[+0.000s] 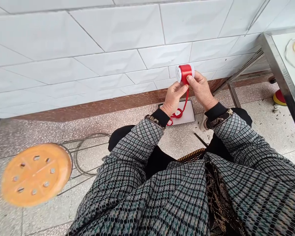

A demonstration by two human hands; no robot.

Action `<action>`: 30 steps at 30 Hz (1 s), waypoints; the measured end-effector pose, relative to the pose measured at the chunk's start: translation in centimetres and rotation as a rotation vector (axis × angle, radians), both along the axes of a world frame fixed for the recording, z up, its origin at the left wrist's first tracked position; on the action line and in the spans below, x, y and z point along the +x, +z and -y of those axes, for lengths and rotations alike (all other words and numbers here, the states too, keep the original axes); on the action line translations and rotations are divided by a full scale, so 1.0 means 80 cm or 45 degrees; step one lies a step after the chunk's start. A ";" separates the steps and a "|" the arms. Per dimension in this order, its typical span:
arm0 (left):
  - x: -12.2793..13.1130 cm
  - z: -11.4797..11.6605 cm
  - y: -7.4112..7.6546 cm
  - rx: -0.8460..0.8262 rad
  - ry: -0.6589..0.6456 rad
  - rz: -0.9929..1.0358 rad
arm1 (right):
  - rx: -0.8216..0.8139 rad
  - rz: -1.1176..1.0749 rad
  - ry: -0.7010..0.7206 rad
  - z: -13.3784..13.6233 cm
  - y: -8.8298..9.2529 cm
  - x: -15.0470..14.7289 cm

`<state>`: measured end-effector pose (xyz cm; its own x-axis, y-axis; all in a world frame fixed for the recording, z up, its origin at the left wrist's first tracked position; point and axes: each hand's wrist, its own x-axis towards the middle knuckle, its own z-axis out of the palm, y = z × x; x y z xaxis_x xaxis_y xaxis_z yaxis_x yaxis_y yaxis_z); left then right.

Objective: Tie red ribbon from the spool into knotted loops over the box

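Observation:
A white spool wound with wide red ribbon [185, 69] is held up before the tiled wall, between both hands. My left hand [173, 97] grips it from below on the left, fingers closed and thumb near the ribbon. On the right side, my right hand [201, 89] closes round the spool with the thumb pressed on the red winding. A narrow red strand [186, 101] hangs from the hands down to a small red ribbon roll [178, 113] with a white centre. That roll lies in a shallow white tray [188, 115] on the floor, partly hidden by my left hand.
An orange round stool [36, 175] with wire legs stands on the floor at left. A metal-framed table [280, 65] is at right, with looped cords on top. Beneath it sits a red and yellow object [280, 97]. White tiles [113, 29] form the wall ahead.

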<state>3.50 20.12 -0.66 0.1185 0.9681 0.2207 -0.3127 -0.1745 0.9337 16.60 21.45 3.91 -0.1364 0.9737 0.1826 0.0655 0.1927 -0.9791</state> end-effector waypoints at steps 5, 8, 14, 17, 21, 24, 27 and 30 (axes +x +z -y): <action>0.006 0.005 -0.006 -0.044 0.095 -0.045 | -0.072 -0.041 -0.059 0.002 0.001 -0.004; 0.006 0.007 -0.006 -0.043 0.091 -0.094 | -0.169 -0.066 -0.134 0.001 -0.001 -0.009; 0.002 0.009 -0.003 0.162 0.195 -0.409 | -0.336 -0.275 -0.152 -0.007 -0.017 -0.010; -0.001 0.009 -0.002 0.327 0.296 -0.530 | -0.391 -0.366 -0.147 -0.013 -0.029 -0.006; -0.001 0.013 -0.002 0.403 0.274 -0.573 | -0.455 -0.393 -0.175 -0.018 -0.042 -0.002; 0.001 0.016 -0.004 0.241 0.164 -0.510 | -0.469 -0.362 -0.171 -0.021 -0.048 0.001; 0.004 0.019 -0.007 -0.013 0.045 -0.365 | -0.454 -0.234 -0.113 -0.021 -0.044 0.004; 0.002 0.021 -0.006 -0.170 0.025 -0.311 | -0.487 -0.080 -0.056 -0.018 -0.028 0.007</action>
